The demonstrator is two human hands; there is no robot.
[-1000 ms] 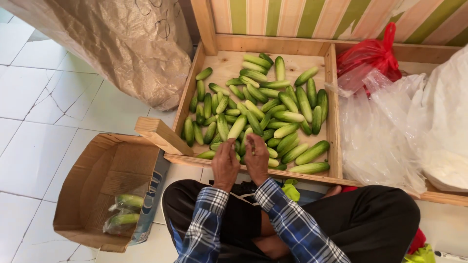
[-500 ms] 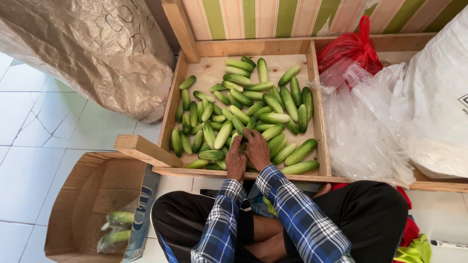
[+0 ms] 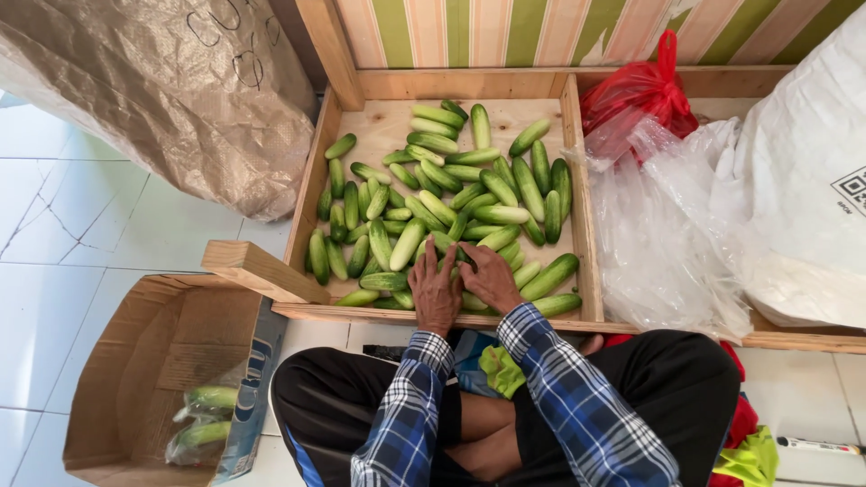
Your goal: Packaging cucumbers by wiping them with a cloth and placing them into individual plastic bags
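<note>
Left hand (image 3: 435, 293) and right hand (image 3: 490, 277), both flat and spread, gripping nothing visible, have slid deeper onto short green cucumbers (image 3: 433, 194) in the shallow plywood tray (image 3: 582, 216); sorting continues.

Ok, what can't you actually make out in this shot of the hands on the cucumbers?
Head view only:
- The cucumbers under the left hand and right hand: the hands cover them, so any grip is unclear.
- The cardboard box: its wall and the frame edge hide most of its inside.
- What the white sack holds: opaque, cut off at the right.
- What the red bag holds: knotted shut.
</note>
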